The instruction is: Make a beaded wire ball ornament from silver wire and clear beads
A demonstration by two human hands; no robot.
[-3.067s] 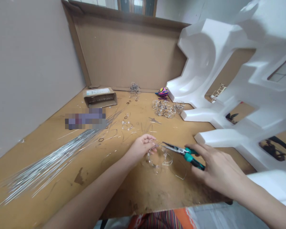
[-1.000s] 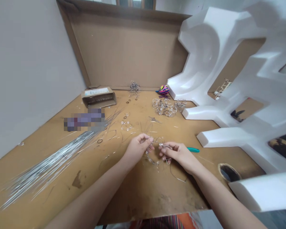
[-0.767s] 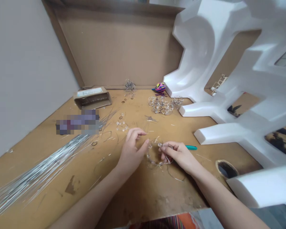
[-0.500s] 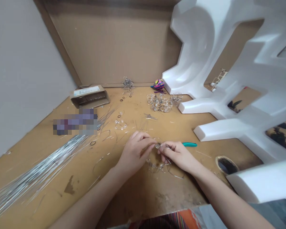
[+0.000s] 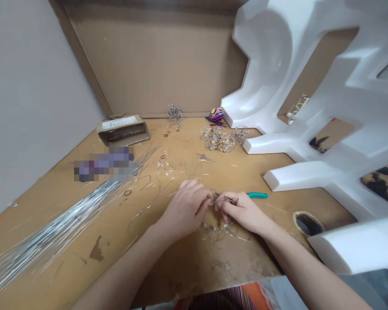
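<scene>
Both my hands meet over the middle of the table. My left hand (image 5: 186, 211) and my right hand (image 5: 241, 211) pinch the top of a wire ring strung with clear beads (image 5: 218, 230), and their fingers hide the pinched part. The ring's lower part hangs against the table. Just beyond my right hand lie teal-handled pliers (image 5: 257, 195), with their jaws hidden behind my fingers. A loose silver wire bundle (image 5: 58, 234) fans out to the left of my left forearm.
A wooden table (image 5: 194, 267) bears a beaded ring (image 5: 164, 168), a wire-ring pile (image 5: 217, 139), a wire tangle (image 5: 174, 113), a cardboard box (image 5: 123, 131), a pixelated object (image 5: 103, 163) and a colourful figure (image 5: 216, 114). White foam packing (image 5: 297, 86) stands right, near a round hole (image 5: 307, 224).
My right hand has let go of the pliers, which now lie on the table. Both hands have closed together on the ring, and the view has tilted slightly.
</scene>
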